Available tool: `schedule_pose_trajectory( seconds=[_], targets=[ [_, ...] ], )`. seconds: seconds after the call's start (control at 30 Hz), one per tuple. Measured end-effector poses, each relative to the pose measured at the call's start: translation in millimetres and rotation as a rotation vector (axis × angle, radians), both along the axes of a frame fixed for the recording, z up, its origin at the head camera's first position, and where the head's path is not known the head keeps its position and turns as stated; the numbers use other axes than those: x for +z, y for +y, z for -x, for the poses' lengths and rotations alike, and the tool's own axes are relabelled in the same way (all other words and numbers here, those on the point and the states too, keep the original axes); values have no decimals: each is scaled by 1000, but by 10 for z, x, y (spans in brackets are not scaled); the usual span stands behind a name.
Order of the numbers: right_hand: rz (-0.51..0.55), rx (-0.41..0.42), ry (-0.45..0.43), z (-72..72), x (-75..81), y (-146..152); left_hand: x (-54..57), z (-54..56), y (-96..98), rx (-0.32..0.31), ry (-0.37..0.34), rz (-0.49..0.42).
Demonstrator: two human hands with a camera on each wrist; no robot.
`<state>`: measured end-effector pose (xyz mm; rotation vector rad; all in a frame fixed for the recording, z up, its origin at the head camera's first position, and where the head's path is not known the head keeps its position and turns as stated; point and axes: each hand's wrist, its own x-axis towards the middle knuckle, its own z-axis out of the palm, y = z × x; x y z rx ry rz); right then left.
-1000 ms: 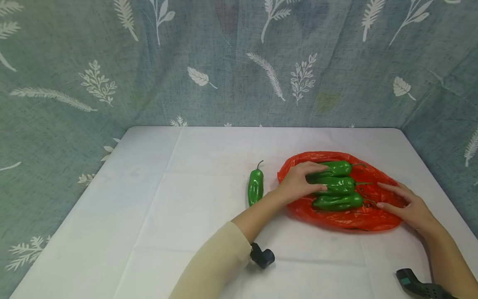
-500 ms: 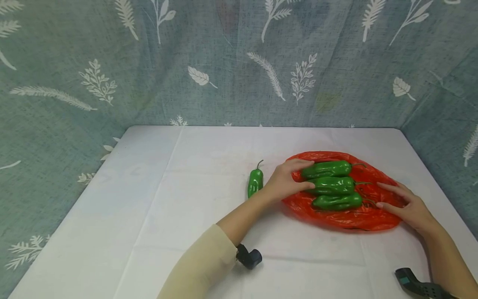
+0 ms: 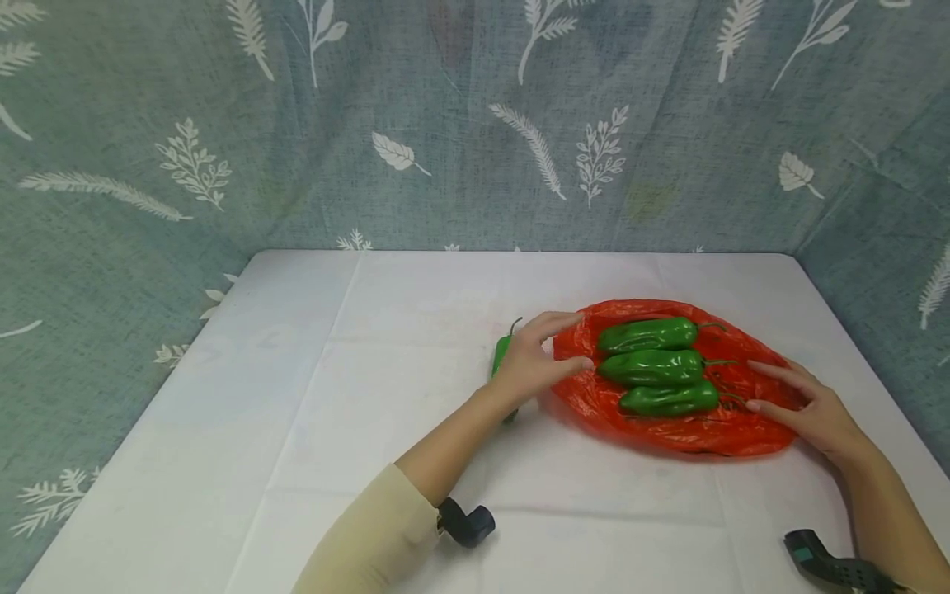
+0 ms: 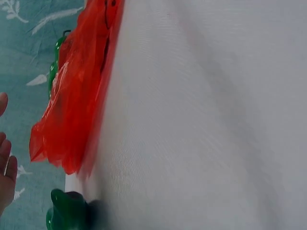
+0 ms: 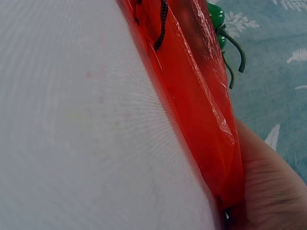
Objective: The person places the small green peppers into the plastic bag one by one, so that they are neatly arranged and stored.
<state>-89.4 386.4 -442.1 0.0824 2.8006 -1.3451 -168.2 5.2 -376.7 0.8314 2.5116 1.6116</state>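
Three glossy green peppers (image 3: 656, 368) lie side by side on a red plastic bag (image 3: 712, 441), stems pointing right. My left hand (image 3: 533, 359) hovers at the bag's left edge with thumb and fingers spread, holding nothing. It partly covers another green pepper (image 3: 501, 351) lying left of the bag; that pepper's end shows low in the left wrist view (image 4: 68, 211). At the bag's right end my right hand (image 3: 816, 412) rests with fingers extended over the red plastic, thumb tip by the lowest pepper's stem. In the right wrist view the thumb (image 5: 271, 187) lies against the bag's side.
A white cloth (image 3: 356, 412) with fold creases covers the table. Behind it hangs a grey-green curtain (image 3: 445, 198) with white leaf prints. A dark wrist camera (image 3: 467, 524) sits below the left forearm, another (image 3: 831, 565) by the right one.
My left hand has drawn back leftward from over the peppers to the bag's left edge, now overlapping the loose pepper. The right hand and the peppers on the bag have hardly moved.
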Motion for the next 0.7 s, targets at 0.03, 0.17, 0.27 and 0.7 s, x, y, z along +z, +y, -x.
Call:
schedule_pose_trajectory(
  seconds=[0.03, 0.17, 0.27, 0.7],
  targets=[
    [-2, 1, 1, 1, 0, -1, -1, -6, -28, 11, -2, -11],
    [-1, 1, 4, 6, -9, 2, -19, -41, -139, 52, -20, -69],
    [-2, -3, 4, 4, -17, 7, -41, -81, -205, 89, -40, -94],
    [-8, 3, 16, 0, -19, 6, -187, -274, -356, 354, -51, -135]
  ],
)
